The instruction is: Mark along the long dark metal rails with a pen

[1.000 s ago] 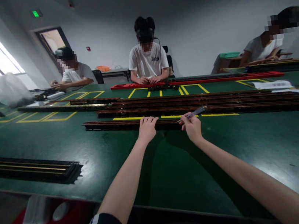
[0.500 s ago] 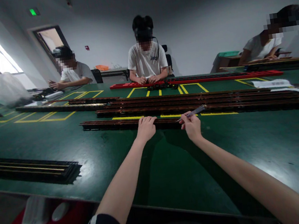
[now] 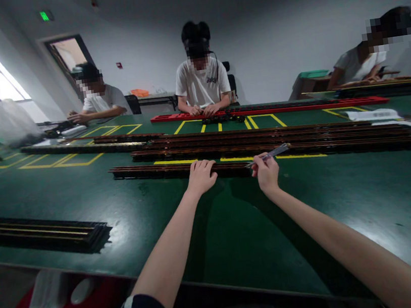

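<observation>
Both my arms reach forward over a green table (image 3: 239,231). My left hand (image 3: 200,176) rests with its fingers on the near edge of a long dark brown rail (image 3: 146,171) that lies across the table. My right hand (image 3: 266,170) pinches a thin silvery tool (image 3: 271,154), like tweezers or a pen, with its tip pointing left and down at the same rail. Behind this rail lie more long dark rails (image 3: 272,139) side by side.
A stack of dark rails with gold strips (image 3: 41,233) lies at the near left. A long red tray (image 3: 272,110) runs in front of a person in a white shirt (image 3: 202,83) opposite. Two other people sit at the far left and far right. Yellow floor-style markings cross the table.
My right hand with the tool has shifted slightly to the right along the rail. My left hand stays where it was.
</observation>
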Tool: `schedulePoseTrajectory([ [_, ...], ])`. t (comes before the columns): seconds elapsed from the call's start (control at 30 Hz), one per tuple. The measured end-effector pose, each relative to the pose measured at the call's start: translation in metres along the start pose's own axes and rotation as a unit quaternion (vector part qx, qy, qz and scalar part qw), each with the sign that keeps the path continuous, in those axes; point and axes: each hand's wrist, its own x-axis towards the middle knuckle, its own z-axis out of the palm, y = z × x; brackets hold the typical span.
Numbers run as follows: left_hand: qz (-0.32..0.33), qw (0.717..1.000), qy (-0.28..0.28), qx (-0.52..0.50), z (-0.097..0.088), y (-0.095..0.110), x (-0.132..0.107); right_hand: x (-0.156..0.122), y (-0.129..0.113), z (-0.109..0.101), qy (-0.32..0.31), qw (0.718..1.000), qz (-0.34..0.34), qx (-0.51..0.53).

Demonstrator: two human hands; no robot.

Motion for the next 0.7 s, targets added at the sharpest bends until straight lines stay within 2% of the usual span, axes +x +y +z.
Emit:
schedulePoseTrajectory([
  [0.2,0.001,1.000,-0.010,-0.001,-0.0017,0.0005,0.0000,-0.0003,0.0006,-0.0007,0.020,1.000,-0.003,-0.006],
  [0.7,0.001,1.000,-0.015,-0.010,-0.0024,0.0008,0.0003,-0.0004,0.0016,-0.0019,0.007,1.000,-0.008,-0.027],
])
